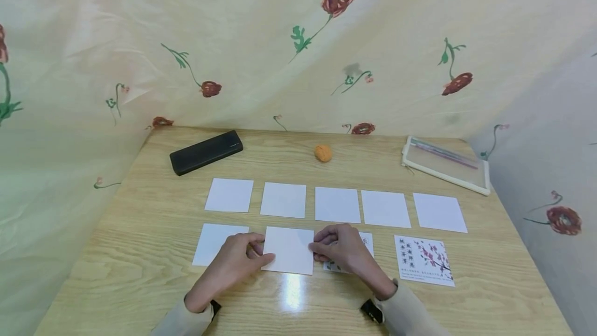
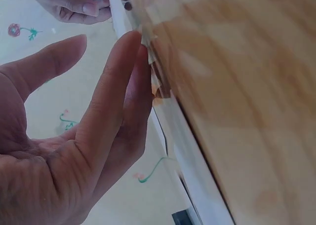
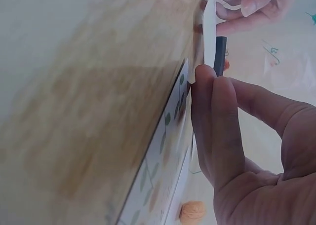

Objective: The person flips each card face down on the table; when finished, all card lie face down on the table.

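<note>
A blank white card [image 1: 288,250] lies between the two hands in the front row. My left hand [image 1: 238,261] is at its left edge; in the left wrist view the fingertips [image 2: 136,40] touch near the card while the thumb is raised apart from them. At the opposite edge, my right hand [image 1: 342,248] pinches the card's side between thumb and fingers. Partly under the right hand is a printed card [image 1: 367,241] with green leaves, also visible in the right wrist view. Another white card [image 1: 212,242] is partly hidden behind the left hand.
Several white cards, such as the middle one [image 1: 337,205], form a back row. A card with plum blossoms and writing [image 1: 424,260] lies face up at right. Farther back are a black case [image 1: 206,153], an orange ball-like lump [image 1: 323,153] and a white-edged clear pouch [image 1: 445,165].
</note>
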`<state>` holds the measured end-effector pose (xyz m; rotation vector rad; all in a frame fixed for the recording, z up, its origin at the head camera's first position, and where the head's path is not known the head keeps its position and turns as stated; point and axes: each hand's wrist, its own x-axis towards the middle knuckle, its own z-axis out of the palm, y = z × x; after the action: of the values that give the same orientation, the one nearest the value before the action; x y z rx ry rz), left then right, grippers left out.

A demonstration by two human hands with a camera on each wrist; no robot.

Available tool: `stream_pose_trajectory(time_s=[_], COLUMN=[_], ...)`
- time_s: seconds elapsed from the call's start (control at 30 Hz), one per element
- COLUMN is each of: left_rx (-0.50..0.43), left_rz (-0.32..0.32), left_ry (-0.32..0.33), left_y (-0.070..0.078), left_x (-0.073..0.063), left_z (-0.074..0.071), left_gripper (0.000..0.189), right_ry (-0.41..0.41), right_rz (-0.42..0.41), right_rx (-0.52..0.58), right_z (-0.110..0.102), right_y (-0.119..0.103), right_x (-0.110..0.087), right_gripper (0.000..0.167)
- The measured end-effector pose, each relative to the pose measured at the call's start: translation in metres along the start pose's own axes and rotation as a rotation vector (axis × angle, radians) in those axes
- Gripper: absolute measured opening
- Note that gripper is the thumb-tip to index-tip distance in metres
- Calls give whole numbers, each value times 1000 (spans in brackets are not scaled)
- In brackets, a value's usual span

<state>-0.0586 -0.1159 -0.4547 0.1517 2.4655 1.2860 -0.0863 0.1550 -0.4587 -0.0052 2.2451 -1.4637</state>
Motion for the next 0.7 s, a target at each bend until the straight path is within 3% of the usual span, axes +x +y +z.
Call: stream_pose_trajectory(time_s=[0.27, 0.43, 0.57, 0.7], left_rx=[17, 25, 16, -9], left_rz=[52, 77, 35, 15], left_ry=[-28, -29, -2, 26], left_y=[2, 2, 3, 7], left_x=[0, -1, -3, -5], left_z=[-1, -2, -2, 0], left_gripper=[23, 34, 28, 52], right_ry=[2, 2, 13, 32], right_rz=[-13, -20, -23, -31], right_rx=[-43, -40, -50, -54], right_z=[-1, -2, -4, -8], right_y=[-1, -1, -2, -3], right_x=[-1, -2, -5, -9], right_gripper=[19, 20, 20, 22])
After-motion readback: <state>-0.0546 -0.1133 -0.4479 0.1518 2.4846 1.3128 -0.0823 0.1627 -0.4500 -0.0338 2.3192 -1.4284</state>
